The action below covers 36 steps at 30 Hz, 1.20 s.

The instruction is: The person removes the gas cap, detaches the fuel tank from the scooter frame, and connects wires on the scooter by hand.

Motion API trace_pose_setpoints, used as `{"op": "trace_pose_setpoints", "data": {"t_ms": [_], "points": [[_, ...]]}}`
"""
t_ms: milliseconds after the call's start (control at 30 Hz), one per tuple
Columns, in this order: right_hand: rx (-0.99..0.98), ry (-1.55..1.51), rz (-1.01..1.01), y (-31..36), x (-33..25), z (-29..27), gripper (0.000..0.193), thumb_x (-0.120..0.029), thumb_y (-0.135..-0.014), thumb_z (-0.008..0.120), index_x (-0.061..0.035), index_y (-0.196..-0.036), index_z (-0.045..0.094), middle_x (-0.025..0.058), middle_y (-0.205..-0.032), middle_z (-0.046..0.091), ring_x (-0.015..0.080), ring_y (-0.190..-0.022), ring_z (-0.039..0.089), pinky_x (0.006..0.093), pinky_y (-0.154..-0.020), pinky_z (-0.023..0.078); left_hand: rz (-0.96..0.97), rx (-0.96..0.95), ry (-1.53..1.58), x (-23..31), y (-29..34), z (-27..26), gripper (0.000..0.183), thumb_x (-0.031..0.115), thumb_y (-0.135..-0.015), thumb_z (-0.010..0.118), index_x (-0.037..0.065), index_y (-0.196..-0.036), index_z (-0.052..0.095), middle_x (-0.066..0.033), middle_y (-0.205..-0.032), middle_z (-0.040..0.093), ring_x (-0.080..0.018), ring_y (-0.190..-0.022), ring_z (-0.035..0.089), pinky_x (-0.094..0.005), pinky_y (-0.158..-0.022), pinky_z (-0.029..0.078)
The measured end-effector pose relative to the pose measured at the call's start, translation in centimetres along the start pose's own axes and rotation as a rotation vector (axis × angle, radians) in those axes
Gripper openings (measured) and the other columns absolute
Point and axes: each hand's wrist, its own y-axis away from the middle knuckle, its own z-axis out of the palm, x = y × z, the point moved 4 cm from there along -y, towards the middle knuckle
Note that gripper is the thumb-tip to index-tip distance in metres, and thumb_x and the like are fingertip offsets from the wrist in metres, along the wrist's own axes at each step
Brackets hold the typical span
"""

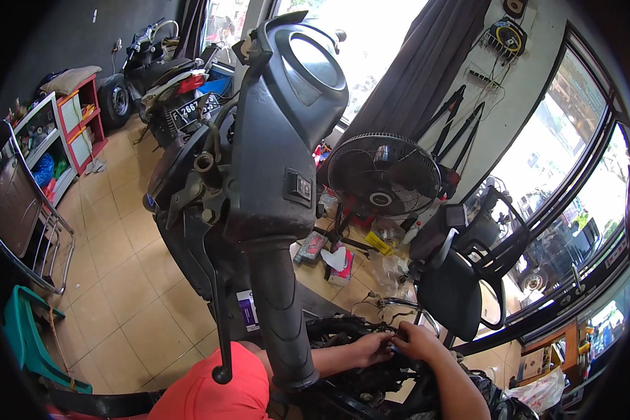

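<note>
My left hand (375, 348) reaches in from behind the scooter's black handlebar grip (278, 308), fingertips pinched together. Meeting it is my right hand (414, 341), also closed, with a small bit of something bluish between the two hands that is too small to name. Both are just above the dark wiring and frame parts (343, 329) of the stripped scooter body. The handlebar cover (273, 154), with a round mirror-like dial and a switch, rises in front. A black brake lever (220, 315) hangs beside the grip. Coral-red cloth (210, 388) covers the lower left.
A standing fan (383, 175) and a black office chair (455, 294) stand beyond my hands. A tissue box (340, 267) lies on the tiled floor (129, 280). Left are another scooter (182, 91), a red shelf (80, 126), a folding chair (21, 203) and a green plastic chair (31, 350).
</note>
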Motion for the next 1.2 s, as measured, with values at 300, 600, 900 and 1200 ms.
{"op": "trace_pose_setpoints", "data": {"t_ms": [300, 600, 900, 1200], "points": [[0.102, -0.088, 0.067, 0.8, -0.5, -1.8, 0.046, -0.043, -0.084, 0.076, -0.0006, -0.098, 0.064, 0.0186, -0.085, 0.07, 0.0358, -0.081, 0.07, 0.0429, -0.073, 0.054, -0.087, -0.001, -0.056, 1.6, 2.7, -0.1, 0.022, 0.029, -0.104, 0.053, 0.011, -0.105, 0.066, 0.0032, -0.077, 0.053, -0.012, -0.07, 0.055, -0.0351, -0.078, 0.055], [0.159, -0.282, 0.042, -1.7, 1.8, -2.2, 0.038, -0.036, -0.096, 0.065, -0.0003, -0.108, 0.064, 0.0214, -0.1, 0.07, 0.0328, -0.094, 0.068, 0.0428, -0.082, 0.051, -0.028, -0.001, -0.391, 3.4, 2.8, 0.0, 0.026, 0.038, -0.101, 0.057, 0.016, -0.108, 0.068, 0.0014, -0.075, 0.056, -0.0154, -0.069, 0.06, -0.0315, -0.067, 0.051], [0.03, -0.187, 0.036, -1.1, 2.2, -2.9, 0.039, -0.038, -0.09, 0.07, -0.0018, -0.103, 0.063, 0.0169, -0.089, 0.068, 0.0282, -0.084, 0.065, 0.04, -0.076, 0.049, -0.08, 0.066, -0.418, 1.7, 2.2, 0.8, 0.021, 0.038, -0.103, 0.056, 0.018, -0.107, 0.062, 0.005, -0.077, 0.053, -0.0091, -0.07, 0.058, -0.0281, -0.071, 0.057], [-0.058, -0.07, 0.037, 0.3, 1.2, -0.2, 0.04, -0.04, -0.083, 0.079, -0.0024, -0.092, 0.068, 0.0212, -0.085, 0.069, 0.0335, -0.079, 0.067, 0.0429, -0.073, 0.052, -0.056, 0.054, -0.397, 1.0, 2.4, -0.6, 0.02, 0.04, -0.101, 0.06, 0.02, -0.1, 0.065, 0.0057, -0.076, 0.052, -0.0078, -0.068, 0.056, -0.0285, -0.069, 0.059]]}}
